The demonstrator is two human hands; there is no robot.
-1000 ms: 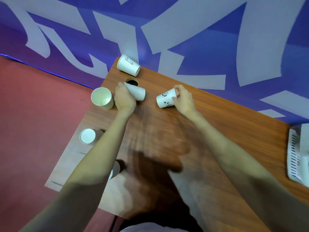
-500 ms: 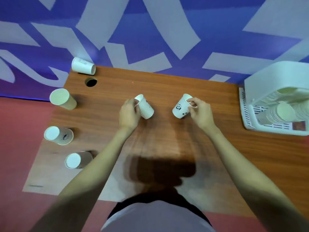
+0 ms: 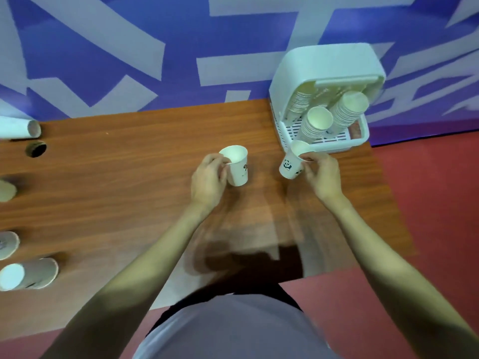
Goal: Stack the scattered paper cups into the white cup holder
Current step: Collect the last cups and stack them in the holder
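Note:
My left hand grips a white paper cup upright above the middle of the wooden table. My right hand pinches the rim of a panda-print cup, held just in front of the white cup holder. The holder stands at the table's far right corner and holds three stacks of cups. Several loose cups lie along the left edge: one on its side at the back, one partly cut off, one lower, and one at the front left.
A round cable hole sits in the table's back left. Blue and white patterned floor lies beyond the table, red floor to the right. My torso is at the table's front edge.
Both hands have carried their cups rightward toward the holder and turned them upright. The view has swung right, so the holder is now fully in sight.

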